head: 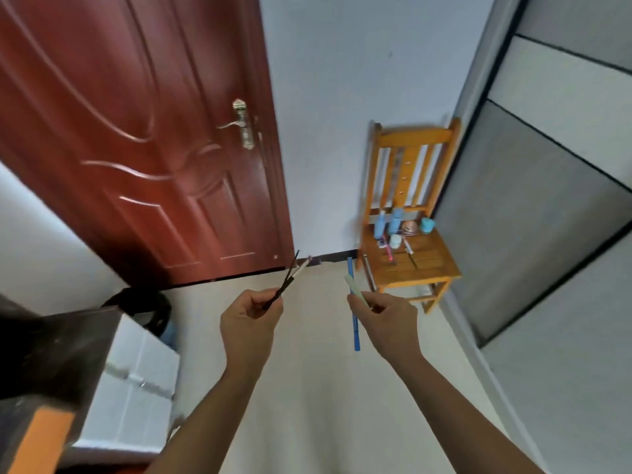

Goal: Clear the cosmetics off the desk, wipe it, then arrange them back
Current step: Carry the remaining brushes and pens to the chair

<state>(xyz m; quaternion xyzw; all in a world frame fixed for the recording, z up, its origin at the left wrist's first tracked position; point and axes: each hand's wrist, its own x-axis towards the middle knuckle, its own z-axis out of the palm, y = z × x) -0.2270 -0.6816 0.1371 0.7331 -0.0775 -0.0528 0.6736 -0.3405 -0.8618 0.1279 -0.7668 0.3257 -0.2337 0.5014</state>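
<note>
Head view has both your hands raised over the pale floor [307, 378], short of the wooden chair [415, 135] and well apart from it. Your left hand [248, 318] has its fingers curled round a small bunch of thin dark sticks [285, 284], pinched near their lower ends. The sticks fan out and slant up toward the chair's left side. One of them has a paler shaft with a reddish tip, and blur keeps you from counting them exactly.

Your right hand [386, 319], nearer the chair, grips a blue pencil [355, 333] that runs almost upright and sticks out both above and below the fingers. The same hand holds a pale green stick [354, 285], which leans up and left across the pencil.

More cosmetics sit on the chair's slatted seat. Two blue bottles [396, 220] stand upright side by side at the back of the seat, and a teal cup [427, 225] stands in its back right corner. A small pale jar [395, 240] sits just in front of the bottles. A few thin items lie on the slats around the jar, one of them pink, too blurred to name.

The chair stands against the white wall, with a closed red-brown door [136, 131] to its left and grey panels [547, 206] close on its right.
</note>
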